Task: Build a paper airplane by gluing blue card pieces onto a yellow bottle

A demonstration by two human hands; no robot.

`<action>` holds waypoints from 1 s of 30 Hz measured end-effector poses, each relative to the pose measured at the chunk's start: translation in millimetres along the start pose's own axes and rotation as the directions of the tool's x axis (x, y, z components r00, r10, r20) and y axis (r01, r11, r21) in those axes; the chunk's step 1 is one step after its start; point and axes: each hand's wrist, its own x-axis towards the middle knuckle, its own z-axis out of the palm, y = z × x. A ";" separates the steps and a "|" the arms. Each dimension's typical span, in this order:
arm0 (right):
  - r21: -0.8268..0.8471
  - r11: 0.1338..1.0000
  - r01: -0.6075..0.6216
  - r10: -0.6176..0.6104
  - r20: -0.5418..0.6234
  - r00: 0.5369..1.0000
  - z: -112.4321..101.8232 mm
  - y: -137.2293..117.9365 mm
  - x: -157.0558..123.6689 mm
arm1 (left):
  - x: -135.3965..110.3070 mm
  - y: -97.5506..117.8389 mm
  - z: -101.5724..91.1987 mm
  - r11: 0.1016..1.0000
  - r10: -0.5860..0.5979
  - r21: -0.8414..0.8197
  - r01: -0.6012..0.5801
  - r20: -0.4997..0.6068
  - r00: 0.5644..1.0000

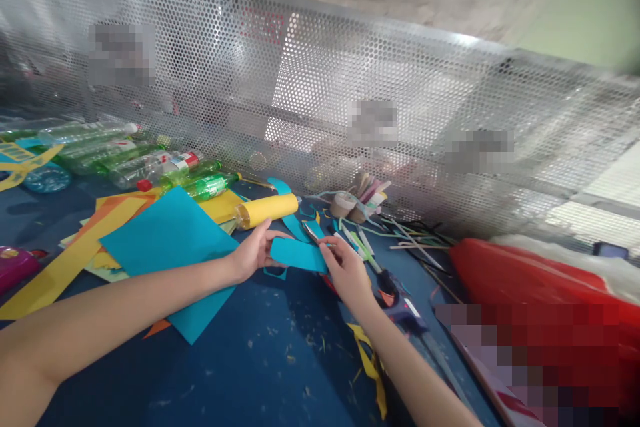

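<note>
Blue paper strip (297, 255) held over desk (250, 360), long axis roughly 9-to-3 o'clock, rounded end at 9. Left hand (253, 255) pinches that end; right hand (346, 270) grips 3 o'clock end plus scissors (311, 232), blades toward 11.

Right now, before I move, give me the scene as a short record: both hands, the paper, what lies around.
Left hand: gripping the left end of a small blue paper piece
Right hand: on scissors, at the piece's right end
Blue sheet: on the table, partly under the left forearm
Yellow-wrapped bottle: on its side, beyond the left hand
Unclear: whether the scissors are cutting
</note>
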 end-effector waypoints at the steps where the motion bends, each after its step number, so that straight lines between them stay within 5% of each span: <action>1: -0.004 1.000 -0.006 0.006 0.001 1.000 -0.2 -0.6 -0.2 | -0.1 -0.1 -0.2 1.000 0.003 0.012 -0.003 0.004 1.000; 9: -0.059 0.998 -0.037 0.036 -0.027 0.999 0.2 -3.2 -1.4 | -4.7 -2.6 4.0 0.943 0.166 0.279 -0.180 0.072 0.983; 17: 0.176 0.983 -0.051 0.056 -0.023 0.998 3.2 -9.6 -3.2 | -2.7 -4.3 3.2 0.897 0.237 0.363 -0.254 0.091 0.967; 30: 0.138 0.990 0.035 -0.039 0.033 0.999 3.8 10.9 2.7 | -1.7 -6.6 -0.1 0.843 0.311 0.438 -0.312 0.077 0.947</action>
